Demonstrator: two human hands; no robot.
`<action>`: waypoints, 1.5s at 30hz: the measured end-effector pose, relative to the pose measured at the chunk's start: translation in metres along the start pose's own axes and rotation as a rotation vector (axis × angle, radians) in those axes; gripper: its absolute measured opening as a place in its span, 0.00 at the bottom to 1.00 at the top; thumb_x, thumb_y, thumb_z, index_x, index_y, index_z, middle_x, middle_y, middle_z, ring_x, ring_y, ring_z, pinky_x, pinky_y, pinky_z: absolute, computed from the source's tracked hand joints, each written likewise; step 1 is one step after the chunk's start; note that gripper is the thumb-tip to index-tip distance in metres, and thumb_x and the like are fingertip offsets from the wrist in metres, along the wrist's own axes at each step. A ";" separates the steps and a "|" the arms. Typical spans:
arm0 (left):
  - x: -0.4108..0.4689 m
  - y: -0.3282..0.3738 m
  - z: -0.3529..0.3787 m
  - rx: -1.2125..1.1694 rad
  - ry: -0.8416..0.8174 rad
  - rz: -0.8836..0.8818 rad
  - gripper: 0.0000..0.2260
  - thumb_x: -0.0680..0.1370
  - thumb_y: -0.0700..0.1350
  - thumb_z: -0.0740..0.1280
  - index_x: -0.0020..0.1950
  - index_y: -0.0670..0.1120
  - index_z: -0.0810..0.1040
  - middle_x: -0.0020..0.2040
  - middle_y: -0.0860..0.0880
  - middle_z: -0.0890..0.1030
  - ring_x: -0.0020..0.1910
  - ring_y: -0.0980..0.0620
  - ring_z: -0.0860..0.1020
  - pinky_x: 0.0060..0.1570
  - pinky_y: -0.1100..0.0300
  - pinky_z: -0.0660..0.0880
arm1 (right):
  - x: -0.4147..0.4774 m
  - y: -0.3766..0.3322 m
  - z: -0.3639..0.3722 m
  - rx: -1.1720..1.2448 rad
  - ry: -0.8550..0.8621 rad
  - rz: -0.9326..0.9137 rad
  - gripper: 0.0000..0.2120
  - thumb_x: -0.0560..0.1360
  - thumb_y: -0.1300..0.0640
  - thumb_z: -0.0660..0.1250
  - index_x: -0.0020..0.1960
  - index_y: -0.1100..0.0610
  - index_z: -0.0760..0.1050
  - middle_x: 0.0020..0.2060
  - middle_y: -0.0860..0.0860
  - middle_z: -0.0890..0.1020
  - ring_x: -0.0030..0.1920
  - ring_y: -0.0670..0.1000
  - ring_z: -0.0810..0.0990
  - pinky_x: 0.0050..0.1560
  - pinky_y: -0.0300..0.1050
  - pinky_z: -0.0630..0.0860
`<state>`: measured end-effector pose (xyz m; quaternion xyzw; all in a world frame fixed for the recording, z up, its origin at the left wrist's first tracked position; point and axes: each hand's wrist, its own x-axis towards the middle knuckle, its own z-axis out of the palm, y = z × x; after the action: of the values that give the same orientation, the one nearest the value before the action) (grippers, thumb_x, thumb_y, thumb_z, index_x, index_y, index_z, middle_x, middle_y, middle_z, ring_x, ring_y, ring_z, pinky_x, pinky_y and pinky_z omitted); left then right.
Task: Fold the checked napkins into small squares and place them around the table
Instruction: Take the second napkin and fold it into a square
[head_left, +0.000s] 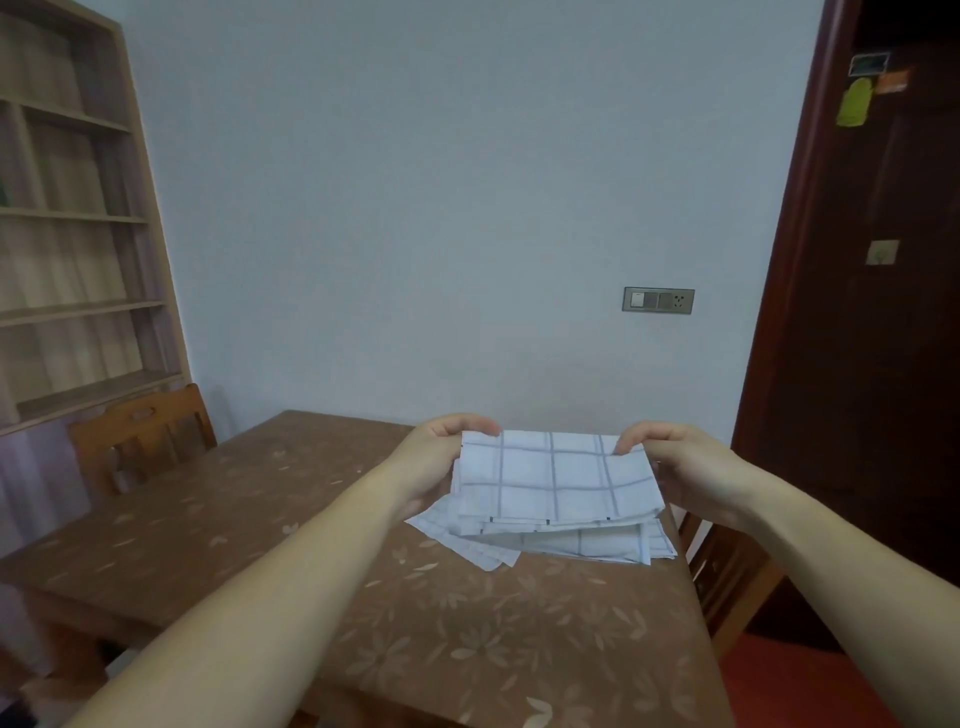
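Lower layers of napkins (558, 480) indistinct

Both hands lift a folded checked napkin (556, 475) over the brown table (467, 623): left hand (436, 462) grips its nine-o'clock edge, right hand (675, 462) pinches its two-o'clock corner.

light: dim, even, bluish | shadows: faint | blur: soft throughout, bookshelf (78, 218) smeared | edges: door (883, 364) bowed, perhaps lens distortion
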<state>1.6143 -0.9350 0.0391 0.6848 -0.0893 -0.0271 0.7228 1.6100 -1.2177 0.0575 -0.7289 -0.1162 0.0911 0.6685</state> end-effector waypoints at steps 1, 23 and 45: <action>-0.001 0.002 0.001 -0.013 0.018 0.010 0.13 0.78 0.34 0.64 0.47 0.50 0.84 0.42 0.48 0.85 0.37 0.50 0.82 0.36 0.59 0.78 | 0.000 0.000 0.001 -0.016 -0.004 0.000 0.14 0.77 0.69 0.60 0.38 0.59 0.80 0.43 0.60 0.79 0.42 0.56 0.77 0.39 0.42 0.77; -0.008 0.010 0.020 0.376 -0.245 0.032 0.14 0.79 0.36 0.64 0.54 0.53 0.81 0.52 0.49 0.85 0.50 0.49 0.83 0.52 0.53 0.78 | -0.009 -0.005 0.024 -0.617 0.048 -0.095 0.15 0.75 0.45 0.70 0.59 0.49 0.79 0.55 0.46 0.83 0.56 0.45 0.81 0.59 0.43 0.77; -0.009 0.000 0.043 0.039 -0.001 0.037 0.07 0.79 0.46 0.68 0.47 0.44 0.83 0.43 0.49 0.86 0.42 0.52 0.84 0.41 0.59 0.79 | -0.006 -0.004 0.038 0.035 0.189 -0.054 0.10 0.76 0.57 0.70 0.54 0.62 0.81 0.48 0.57 0.87 0.50 0.58 0.86 0.49 0.51 0.83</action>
<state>1.5982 -0.9763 0.0403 0.6970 -0.1030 -0.0124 0.7095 1.5931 -1.1835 0.0578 -0.7190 -0.0706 0.0057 0.6914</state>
